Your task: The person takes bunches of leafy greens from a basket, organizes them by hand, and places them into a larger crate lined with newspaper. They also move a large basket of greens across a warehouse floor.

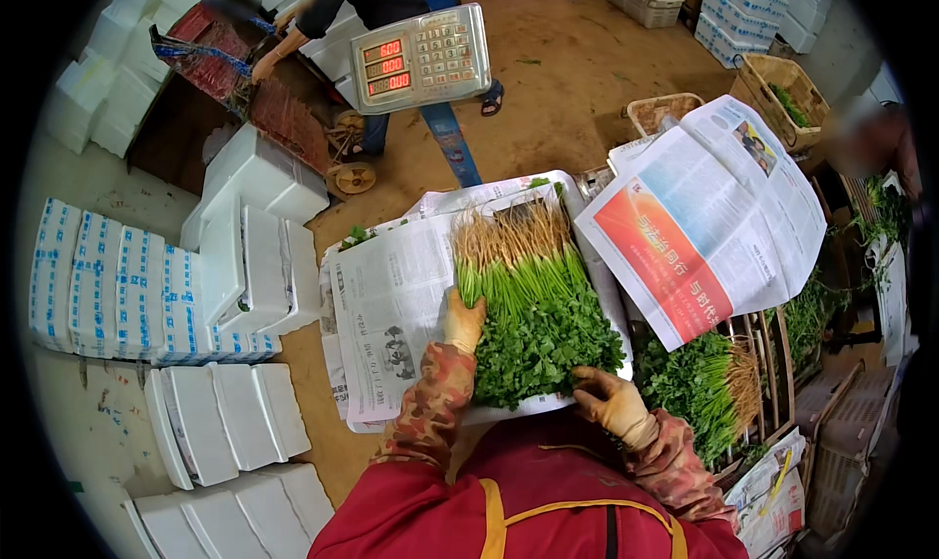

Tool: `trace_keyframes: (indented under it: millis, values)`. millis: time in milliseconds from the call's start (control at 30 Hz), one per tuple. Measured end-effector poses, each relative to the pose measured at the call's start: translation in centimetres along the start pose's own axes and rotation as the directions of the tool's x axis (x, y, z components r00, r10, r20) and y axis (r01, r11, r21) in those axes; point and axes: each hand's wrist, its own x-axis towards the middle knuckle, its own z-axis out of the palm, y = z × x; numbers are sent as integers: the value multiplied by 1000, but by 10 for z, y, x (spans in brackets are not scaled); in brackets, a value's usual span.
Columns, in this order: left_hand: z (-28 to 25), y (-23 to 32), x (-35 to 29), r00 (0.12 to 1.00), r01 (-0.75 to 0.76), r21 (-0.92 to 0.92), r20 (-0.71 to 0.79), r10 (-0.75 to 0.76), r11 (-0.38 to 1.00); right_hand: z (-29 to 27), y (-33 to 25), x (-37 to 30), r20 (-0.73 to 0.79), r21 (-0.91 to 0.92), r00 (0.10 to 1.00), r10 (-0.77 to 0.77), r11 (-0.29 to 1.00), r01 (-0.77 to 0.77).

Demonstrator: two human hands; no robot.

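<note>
Head view: coriander [538, 310] was laid lengthwise mid-frame, roots [514, 234] toward the top. Its left edge was touched by the left hand [465, 321]; the right hand [612, 403] was curled at the lower-right leaves [587, 356], both grips unclear.

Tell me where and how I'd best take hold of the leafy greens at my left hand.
Probably grip the bunch of greens by its bare stems, coming from left and right together. It lies flat and wide, with thin, stringy roots at the far end and loose leaves nearest you, so the middle band looks firmest.
</note>
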Motion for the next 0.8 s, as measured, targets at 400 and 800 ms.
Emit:
trace_keyframes:
  millis: [400,800]
  values:
    - [1,12,-24,864,-422,385,-103,493,821,-1,-20,-3,-8,-18,988,-153,988,153]
    - [-45,103,-44,737,-569,197,-308,602,798,-73,3,-91,-280,-326,913,-296,924,200]
